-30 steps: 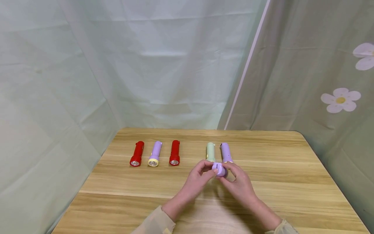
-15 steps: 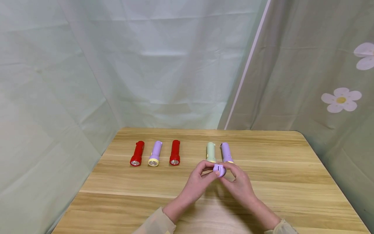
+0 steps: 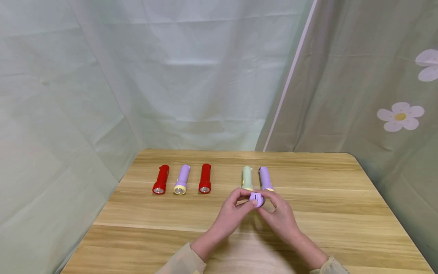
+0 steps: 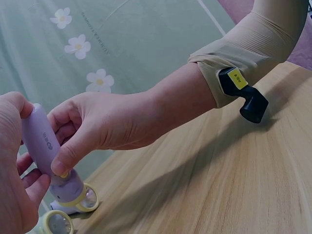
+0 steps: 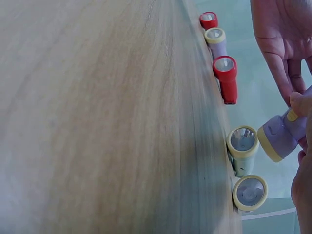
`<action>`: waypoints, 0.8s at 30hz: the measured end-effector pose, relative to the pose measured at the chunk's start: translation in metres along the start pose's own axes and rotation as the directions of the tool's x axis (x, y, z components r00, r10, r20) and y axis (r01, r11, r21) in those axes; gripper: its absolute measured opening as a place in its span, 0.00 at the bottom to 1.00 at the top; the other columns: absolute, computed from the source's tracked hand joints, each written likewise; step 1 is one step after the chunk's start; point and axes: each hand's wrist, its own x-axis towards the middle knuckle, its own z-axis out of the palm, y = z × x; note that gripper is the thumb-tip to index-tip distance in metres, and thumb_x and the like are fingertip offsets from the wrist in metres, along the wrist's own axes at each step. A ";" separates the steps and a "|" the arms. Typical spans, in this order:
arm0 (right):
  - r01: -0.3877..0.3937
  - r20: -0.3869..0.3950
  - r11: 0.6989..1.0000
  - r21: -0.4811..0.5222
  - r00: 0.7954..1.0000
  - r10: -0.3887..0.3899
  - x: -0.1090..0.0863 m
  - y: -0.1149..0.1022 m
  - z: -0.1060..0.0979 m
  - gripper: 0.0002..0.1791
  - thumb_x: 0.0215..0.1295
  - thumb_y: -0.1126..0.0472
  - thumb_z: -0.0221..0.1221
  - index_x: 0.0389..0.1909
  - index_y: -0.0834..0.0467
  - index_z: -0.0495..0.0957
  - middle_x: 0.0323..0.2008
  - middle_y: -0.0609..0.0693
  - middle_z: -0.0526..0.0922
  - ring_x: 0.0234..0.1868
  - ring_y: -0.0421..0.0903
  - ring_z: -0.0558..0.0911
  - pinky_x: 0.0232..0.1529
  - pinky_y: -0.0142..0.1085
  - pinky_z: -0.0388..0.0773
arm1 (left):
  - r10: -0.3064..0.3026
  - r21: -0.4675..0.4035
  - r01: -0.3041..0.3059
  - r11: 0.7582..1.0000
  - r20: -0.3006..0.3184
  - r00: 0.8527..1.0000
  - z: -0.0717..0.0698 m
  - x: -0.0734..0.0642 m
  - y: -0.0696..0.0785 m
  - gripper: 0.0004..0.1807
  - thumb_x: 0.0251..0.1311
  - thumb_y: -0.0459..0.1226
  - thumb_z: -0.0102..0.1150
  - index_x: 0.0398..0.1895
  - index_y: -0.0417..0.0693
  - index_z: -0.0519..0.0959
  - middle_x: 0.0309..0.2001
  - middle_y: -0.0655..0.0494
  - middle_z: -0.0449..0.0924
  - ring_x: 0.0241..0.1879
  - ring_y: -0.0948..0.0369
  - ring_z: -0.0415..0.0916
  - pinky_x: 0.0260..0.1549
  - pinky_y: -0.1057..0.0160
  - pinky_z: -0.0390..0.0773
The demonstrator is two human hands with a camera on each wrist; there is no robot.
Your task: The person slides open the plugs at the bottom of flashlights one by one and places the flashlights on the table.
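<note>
Both hands hold one purple flashlight [image 4: 41, 139] with a yellow rim, raised above the table and tilted with its lens end down. My left hand [image 3: 230, 213] pinches it near the tail end, the thumb at the end face. My right hand [image 3: 281, 219] grips the body; in the left wrist view its thumb lies by the yellow switch [image 4: 64, 173]. The right wrist view shows the flashlight's head from the side, its lens face turned away. Just beyond the hands lie a pale green flashlight [image 3: 247, 178] and another purple flashlight [image 3: 265, 179], their front ends partly covered in the head view.
On the left of the wooden table [image 3: 154, 217] lie a red flashlight [image 3: 161, 179], a purple one with a yellow rim [image 3: 182, 179] and a second red flashlight [image 3: 205, 179], lenses toward the person. Pale curtains [image 3: 212, 76] hang behind the table and along its sides.
Over the first half second the held flashlight turned slightly and shifted a little right, its slotted tail end facing the head camera more. Since then the hands have stayed nearly still.
</note>
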 end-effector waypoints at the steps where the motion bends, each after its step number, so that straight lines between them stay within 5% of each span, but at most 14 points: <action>1: 0.001 -0.002 1.000 -0.005 1.000 -0.001 0.000 0.000 0.000 0.32 0.45 0.76 0.76 0.54 0.54 0.83 0.49 0.46 0.86 0.50 0.45 0.84 0.56 0.25 0.73 | -0.003 0.001 0.003 1.000 0.001 1.000 0.000 0.000 0.000 0.14 0.68 0.41 0.65 0.53 0.48 0.78 0.58 0.54 0.78 0.61 0.56 0.73 0.57 0.60 0.78; 24: -0.032 0.028 0.999 -0.036 0.999 0.033 0.001 -0.002 -0.002 0.29 0.49 0.70 0.77 0.55 0.53 0.84 0.50 0.46 0.86 0.53 0.45 0.81 0.60 0.28 0.71 | -0.012 -0.014 0.012 1.000 0.007 1.000 -0.001 -0.002 -0.001 0.13 0.69 0.40 0.63 0.53 0.48 0.78 0.58 0.51 0.77 0.61 0.52 0.74 0.55 0.60 0.79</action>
